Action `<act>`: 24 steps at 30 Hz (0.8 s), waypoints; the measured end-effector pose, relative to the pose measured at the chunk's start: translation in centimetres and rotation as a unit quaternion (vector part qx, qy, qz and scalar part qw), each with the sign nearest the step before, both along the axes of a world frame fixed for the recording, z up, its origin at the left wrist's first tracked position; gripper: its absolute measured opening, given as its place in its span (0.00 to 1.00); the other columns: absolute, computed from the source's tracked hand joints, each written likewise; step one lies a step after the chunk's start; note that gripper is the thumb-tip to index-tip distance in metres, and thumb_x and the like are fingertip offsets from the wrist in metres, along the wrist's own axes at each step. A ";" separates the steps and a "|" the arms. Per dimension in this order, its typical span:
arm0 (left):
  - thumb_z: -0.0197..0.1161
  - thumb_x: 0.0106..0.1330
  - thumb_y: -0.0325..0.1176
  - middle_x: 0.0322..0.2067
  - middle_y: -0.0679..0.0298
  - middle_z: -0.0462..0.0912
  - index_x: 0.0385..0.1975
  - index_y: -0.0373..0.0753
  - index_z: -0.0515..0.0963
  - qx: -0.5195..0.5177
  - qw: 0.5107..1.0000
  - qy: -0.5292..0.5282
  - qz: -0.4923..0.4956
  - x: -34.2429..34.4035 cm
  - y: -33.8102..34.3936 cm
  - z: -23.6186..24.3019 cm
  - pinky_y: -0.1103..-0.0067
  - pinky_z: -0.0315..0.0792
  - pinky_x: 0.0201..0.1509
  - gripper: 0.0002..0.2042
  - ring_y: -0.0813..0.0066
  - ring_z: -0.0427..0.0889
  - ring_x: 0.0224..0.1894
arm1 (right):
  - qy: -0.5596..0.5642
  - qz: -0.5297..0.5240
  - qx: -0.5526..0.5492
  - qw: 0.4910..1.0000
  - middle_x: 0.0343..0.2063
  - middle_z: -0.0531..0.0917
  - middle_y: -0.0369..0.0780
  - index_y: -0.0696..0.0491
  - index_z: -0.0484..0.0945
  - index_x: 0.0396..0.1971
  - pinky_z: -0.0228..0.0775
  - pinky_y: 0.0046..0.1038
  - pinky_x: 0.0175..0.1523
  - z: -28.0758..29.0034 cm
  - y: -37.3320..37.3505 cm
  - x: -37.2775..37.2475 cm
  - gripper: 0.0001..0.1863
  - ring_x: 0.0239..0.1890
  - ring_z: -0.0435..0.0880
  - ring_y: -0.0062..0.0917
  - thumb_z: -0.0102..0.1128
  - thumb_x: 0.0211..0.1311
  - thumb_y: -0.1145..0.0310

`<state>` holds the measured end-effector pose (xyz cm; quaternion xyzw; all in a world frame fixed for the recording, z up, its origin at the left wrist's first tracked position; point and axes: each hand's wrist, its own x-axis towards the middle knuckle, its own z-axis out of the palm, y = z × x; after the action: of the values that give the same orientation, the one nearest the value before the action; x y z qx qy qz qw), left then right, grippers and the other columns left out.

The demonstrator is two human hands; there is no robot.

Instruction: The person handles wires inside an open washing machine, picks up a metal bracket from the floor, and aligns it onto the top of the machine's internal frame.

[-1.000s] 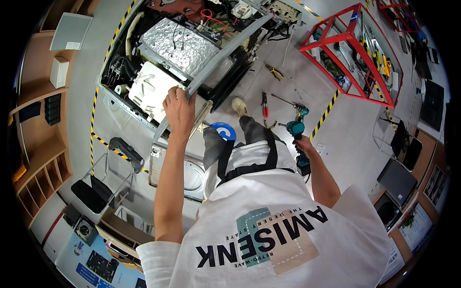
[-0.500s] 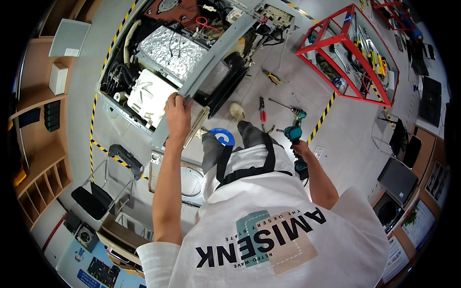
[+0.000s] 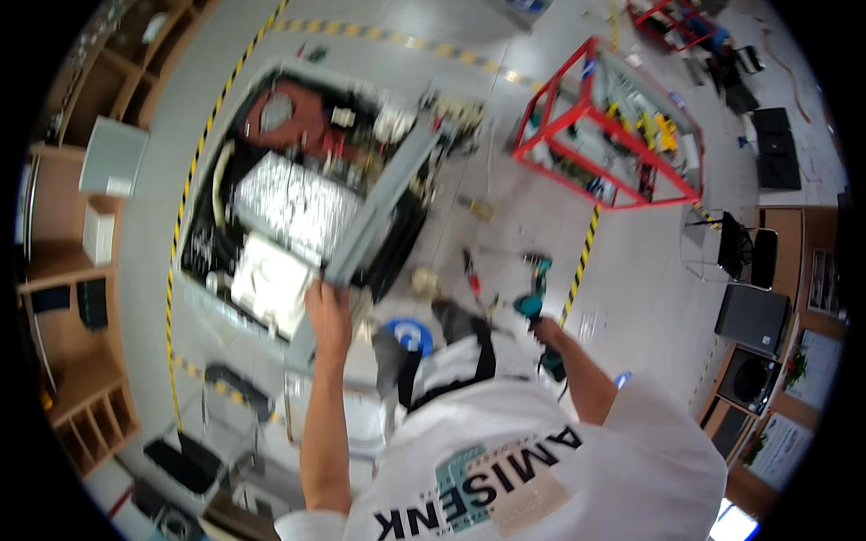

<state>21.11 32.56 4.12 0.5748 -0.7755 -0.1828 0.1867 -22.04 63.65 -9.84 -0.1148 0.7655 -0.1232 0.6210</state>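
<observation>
An opened appliance [image 3: 203, 298] lies on the floor at the left, its inner parts exposed. Inside are a foil-covered block [image 3: 293, 206], a white plastic housing [image 3: 272, 284] and a reddish-brown part [image 3: 311, 126]. A grey metal bar [image 3: 386, 200] runs slantwise across its right side. My left hand [image 3: 327, 316] has its fingers closed round the bar's near end. My right hand [image 3: 547, 334] is wrapped round the grip of a teal and black power drill [image 3: 530, 303], held to my right with its long bit pointing away to the left. Motion blurs the picture somewhat.
Red-handled pliers [image 3: 473, 276] and yellow-handled pliers [image 3: 475, 209] lie on the floor. A red-framed tool cart [image 3: 588, 119] stands at the far right. By my feet is a blue round floor mark [image 3: 408, 336]. Chairs [image 3: 185, 462] and wooden shelves [image 3: 72, 343] line the left.
My view has tilted, so more floor shows beyond the appliance, which now sits lower. My left hand stays on the bar and my right hand keeps its hold on the drill.
</observation>
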 end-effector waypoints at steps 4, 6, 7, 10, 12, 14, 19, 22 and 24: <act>0.62 0.55 0.24 0.47 0.40 0.71 0.39 0.30 0.70 -0.066 0.998 0.011 0.010 1.1 1.2 -1.4 0.54 0.62 0.53 0.13 0.39 0.69 0.47 | 0.040 0.069 0.005 0.997 0.17 0.76 0.37 0.54 0.80 0.28 0.68 0.28 0.22 -2.7 0.3 0.0 0.12 0.18 0.75 0.23 0.61 0.54 0.59; 0.62 0.55 0.24 0.46 0.41 0.69 0.37 0.30 0.69 -0.069 0.997 0.043 0.013 -0.1 0.9 0.2 0.55 0.61 0.51 0.12 0.40 0.67 0.47 | 0.036 0.064 0.026 0.997 0.17 0.78 0.39 0.56 0.79 0.25 0.70 0.28 0.22 -1.4 -1.4 -0.4 0.16 0.16 0.76 0.25 0.67 0.47 0.57; 0.62 0.54 0.24 0.45 0.41 0.69 0.33 0.30 0.68 -0.060 0.997 0.043 0.013 0.2 0.6 0.4 0.55 0.61 0.51 0.11 0.41 0.67 0.46 | 0.049 0.073 0.034 0.996 0.16 0.76 0.36 0.53 0.79 0.29 0.68 0.26 0.21 1.2 -3.4 0.3 0.15 0.15 0.73 0.22 0.69 0.45 0.60; 0.63 0.55 0.25 0.45 0.40 0.68 0.31 0.30 0.66 -0.052 0.997 0.057 0.003 0.0 0.1 -0.4 0.54 0.60 0.52 0.12 0.39 0.66 0.48 | 0.066 0.066 0.033 0.995 0.17 0.77 0.37 0.54 0.79 0.31 0.70 0.26 0.22 2.6 -3.9 0.0 0.16 0.16 0.75 0.23 0.69 0.44 0.60; 0.63 0.56 0.27 0.48 0.38 0.68 0.31 0.31 0.66 -0.059 0.997 0.044 0.013 0.9 0.6 -1.6 0.53 0.60 0.54 0.12 0.37 0.65 0.50 | 0.069 0.079 0.033 0.994 0.18 0.78 0.37 0.54 0.79 0.32 0.71 0.26 0.24 3.7 -4.4 0.4 0.17 0.17 0.76 0.24 0.69 0.44 0.60; 0.63 0.56 0.27 0.48 0.37 0.67 0.31 0.31 0.66 -0.054 0.997 0.054 0.012 1.1 0.8 -1.9 0.52 0.59 0.55 0.12 0.37 0.65 0.51 | 0.069 0.079 0.037 0.994 0.18 0.78 0.37 0.55 0.79 0.32 0.71 0.26 0.24 3.9 -4.5 0.7 0.17 0.17 0.76 0.24 0.68 0.44 0.60; 0.63 0.57 0.28 0.49 0.37 0.67 0.31 0.31 0.65 -0.058 0.997 0.046 0.009 1.5 0.9 -2.0 0.52 0.59 0.55 0.12 0.37 0.65 0.51 | 0.063 0.085 0.028 0.994 0.18 0.78 0.38 0.55 0.79 0.32 0.71 0.26 0.24 4.1 -4.7 0.9 0.17 0.17 0.77 0.24 0.68 0.44 0.60; 0.63 0.57 0.28 0.48 0.37 0.67 0.30 0.32 0.65 -0.063 0.997 0.048 0.007 0.9 1.1 -1.7 0.53 0.60 0.53 0.12 0.38 0.65 0.50 | 0.066 0.077 0.030 0.994 0.17 0.78 0.37 0.55 0.79 0.31 0.71 0.26 0.24 3.6 -4.3 0.5 0.17 0.17 0.76 0.24 0.68 0.44 0.60; 0.63 0.56 0.26 0.47 0.38 0.67 0.30 0.32 0.65 -0.044 0.997 0.063 -0.001 0.5 1.0 0.1 0.53 0.60 0.53 0.12 0.39 0.66 0.49 | 0.060 0.073 0.030 0.995 0.17 0.78 0.37 0.55 0.79 0.30 0.71 0.26 0.24 3.5 -4.3 0.5 0.16 0.17 0.76 0.24 0.68 0.44 0.60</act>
<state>21.59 33.51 4.20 0.5528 -0.7700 -0.1841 0.2600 -21.51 59.37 -6.37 -0.1587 0.7946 -0.0471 0.5842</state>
